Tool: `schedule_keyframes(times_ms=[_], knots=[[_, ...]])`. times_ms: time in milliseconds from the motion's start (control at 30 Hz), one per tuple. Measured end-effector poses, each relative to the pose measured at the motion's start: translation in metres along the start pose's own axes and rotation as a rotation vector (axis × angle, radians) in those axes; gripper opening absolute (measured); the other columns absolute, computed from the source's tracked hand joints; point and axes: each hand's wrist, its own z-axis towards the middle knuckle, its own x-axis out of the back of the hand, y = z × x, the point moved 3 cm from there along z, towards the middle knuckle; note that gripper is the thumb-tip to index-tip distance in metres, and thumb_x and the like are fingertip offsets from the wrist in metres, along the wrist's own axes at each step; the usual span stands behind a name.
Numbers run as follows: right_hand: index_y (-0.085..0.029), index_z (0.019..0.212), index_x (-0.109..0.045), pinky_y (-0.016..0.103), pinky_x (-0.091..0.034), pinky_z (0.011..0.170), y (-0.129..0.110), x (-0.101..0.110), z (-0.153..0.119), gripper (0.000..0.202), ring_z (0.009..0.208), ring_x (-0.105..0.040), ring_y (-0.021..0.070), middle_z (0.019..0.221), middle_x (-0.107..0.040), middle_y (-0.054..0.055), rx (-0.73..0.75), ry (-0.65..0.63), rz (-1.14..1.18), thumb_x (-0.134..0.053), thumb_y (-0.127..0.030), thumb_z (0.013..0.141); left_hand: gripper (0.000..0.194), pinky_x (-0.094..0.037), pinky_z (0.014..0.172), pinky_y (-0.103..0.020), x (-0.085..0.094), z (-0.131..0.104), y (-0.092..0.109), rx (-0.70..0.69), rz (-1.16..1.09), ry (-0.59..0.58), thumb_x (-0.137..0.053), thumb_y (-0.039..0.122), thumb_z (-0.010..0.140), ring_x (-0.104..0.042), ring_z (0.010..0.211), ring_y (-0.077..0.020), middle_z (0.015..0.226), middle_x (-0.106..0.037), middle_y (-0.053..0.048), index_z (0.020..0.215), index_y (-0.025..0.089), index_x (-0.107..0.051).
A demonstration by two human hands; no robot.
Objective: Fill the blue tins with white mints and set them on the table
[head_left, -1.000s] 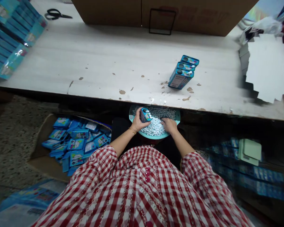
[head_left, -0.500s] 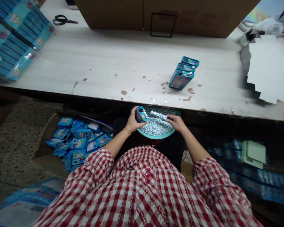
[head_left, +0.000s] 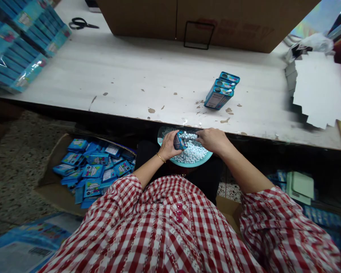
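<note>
Aslant lengthwise, the blue box [head_left: 179, 141], top end rightward.

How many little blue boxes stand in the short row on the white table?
3: the front box, the middle box just behind it, and the back box, closest to the carton.
</note>
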Motion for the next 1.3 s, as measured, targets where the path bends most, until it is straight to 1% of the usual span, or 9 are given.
schedule_keyframes(times_ms=[133,267,367,500,633,833,1067,1200,1300], knots=[[-0.018,0.109,-0.067,0.038,-0.046,0.077,-0.016,0.013,-0.004,0.033,0.092,-0.063,0.0283,0.103,-0.067,0.016,0.015,-0.025,-0.111,-0.046,-0.031,0.088,0.087,-0.038,0.103,-0.048,-0.001,0.0,0.001,-0.015,-0.006,0.003,-0.074,0.031,0.058,-0.047,0.119,-0.0309,0.127,-0.047,-0.015,0.133,0.016,-0.032],[-0.024,0.116,-0.064,0.036,-0.046,0.076,0.004,0.01,-0.018,0.035,0.093,-0.063,0.0266,0.108,-0.067,0.012,0.006,0.057,-0.072,-0.045,-0.035,0.088,0.088,-0.038,0.103,-0.048,0.002,-0.002,-0.004,0.026,-0.056,0.017,-0.075,0.03,0.057,-0.047,0.119,-0.0306,0.126,-0.047,-0.014,0.132,0.018,-0.031],[-0.029,0.118,-0.062,0.035,-0.047,0.076,0.042,-0.019,-0.027,0.036,0.097,-0.062,0.0257,0.113,-0.066,0.007,-0.048,0.055,-0.007,-0.045,-0.039,0.089,0.088,-0.04,0.102,-0.046,0.005,-0.006,-0.01,0.064,-0.133,0.019,-0.076,0.031,0.057,-0.048,0.119,-0.0297,0.126,-0.047,-0.014,0.132,0.018,-0.031],[-0.028,0.121,-0.06,0.035,-0.048,0.075,0.077,-0.083,-0.024,0.037,0.097,-0.063,0.026,0.114,-0.065,0.007,-0.151,-0.024,0.035,-0.043,-0.038,0.09,0.091,-0.041,0.102,-0.043,0.004,-0.013,-0.02,0.141,-0.239,0.017,-0.078,0.033,0.056,-0.05,0.118,-0.0284,0.127,-0.046,-0.014,0.131,0.017,-0.03],[-0.026,0.123,-0.059,0.031,-0.048,0.078,0.057,-0.136,0.008,0.039,0.102,-0.062,0.0224,0.117,-0.064,0.008,-0.163,-0.036,0.159,-0.04,-0.038,0.091,0.091,-0.041,0.102,-0.043,-0.005,-0.013,-0.025,0.198,-0.286,0.019,-0.077,0.033,0.057,-0.05,0.118,-0.0278,0.128,-0.046,-0.014,0.132,0.017,-0.029],[-0.025,0.117,-0.064,0.033,-0.047,0.085,0.039,-0.163,0.044,0.036,0.103,-0.062,0.0212,0.112,-0.068,0.008,-0.178,0.022,0.433,-0.049,-0.04,0.087,0.091,-0.044,0.099,-0.042,-0.005,-0.008,-0.02,0.203,-0.311,0.0,-0.077,0.035,0.058,-0.052,0.116,-0.0266,0.128,-0.046,-0.013,0.133,0.019,-0.028],[-0.019,0.111,-0.067,0.039,-0.047,0.09,0.075,-0.155,0.017,0.035,0.1,-0.064,0.0231,0.108,-0.069,0.008,-0.048,0.181,0.895,-0.059,-0.029,0.079,0.087,-0.042,0.102,-0.044,0.021,-0.014,-0.014,0.087,-0.154,0.028,-0.077,0.031,0.055,-0.05,0.118,-0.0285,0.127,-0.048,-0.012,0.13,0.02,-0.033],[-0.015,0.112,-0.067,0.035,-0.048,0.089,0.069,-0.115,0.005,0.038,0.098,-0.064,0.0234,0.107,-0.069,0.01,0.04,0.2,0.924,-0.06,-0.033,0.079,0.087,-0.041,0.101,-0.047,0.017,-0.014,-0.016,0.053,-0.094,0.043,-0.076,0.032,0.056,-0.049,0.119,-0.0296,0.126,-0.048,-0.013,0.13,0.019,-0.033],[-0.019,0.112,-0.068,0.033,-0.046,0.091,0.051,-0.076,-0.001,0.035,0.104,-0.061,0.0228,0.112,-0.068,0.007,0.089,0.159,0.723,-0.058,-0.033,0.081,0.087,-0.04,0.102,-0.049,0.008,-0.01,-0.015,0.02,-0.059,0.013,-0.075,0.031,0.056,-0.049,0.119,-0.0305,0.126,-0.048,-0.014,0.131,0.018,-0.032]])
